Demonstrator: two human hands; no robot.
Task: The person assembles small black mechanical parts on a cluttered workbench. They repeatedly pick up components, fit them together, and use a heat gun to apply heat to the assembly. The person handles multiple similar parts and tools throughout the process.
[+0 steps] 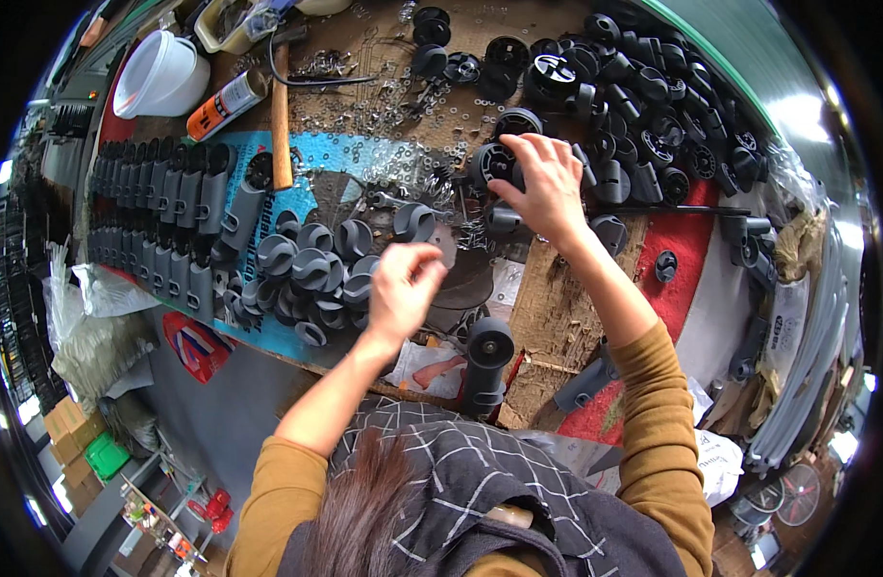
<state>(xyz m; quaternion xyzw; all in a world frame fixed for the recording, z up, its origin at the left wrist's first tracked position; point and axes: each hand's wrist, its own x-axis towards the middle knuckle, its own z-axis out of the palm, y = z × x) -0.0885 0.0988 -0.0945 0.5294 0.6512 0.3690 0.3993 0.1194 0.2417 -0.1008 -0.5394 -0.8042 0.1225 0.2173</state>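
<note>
My right hand (549, 188) reaches over the bench with thumb and fingers closed on a round black plastic part (492, 165). Another black disc-shaped part (517, 122) lies just beyond it. My left hand (401, 291) is curled, fingertips pressed together; whatever they may hold is hidden. Just past its fingers sits a grey round knob (414, 222). More grey knobs (311, 267) are heaped to its left. Close to my body stands a dark grey handle-shaped housing (488, 358) with a round end. Small metal hardware (472, 231) lies scattered between my hands.
Rows of grey housings (162, 188) line the bench's left side. A hammer (281, 125), a spray can (228, 104) and a white bucket (162, 75) stand or lie behind them. Black parts (643, 106) pile up at the far right. Loose nuts (364, 120) cover the back.
</note>
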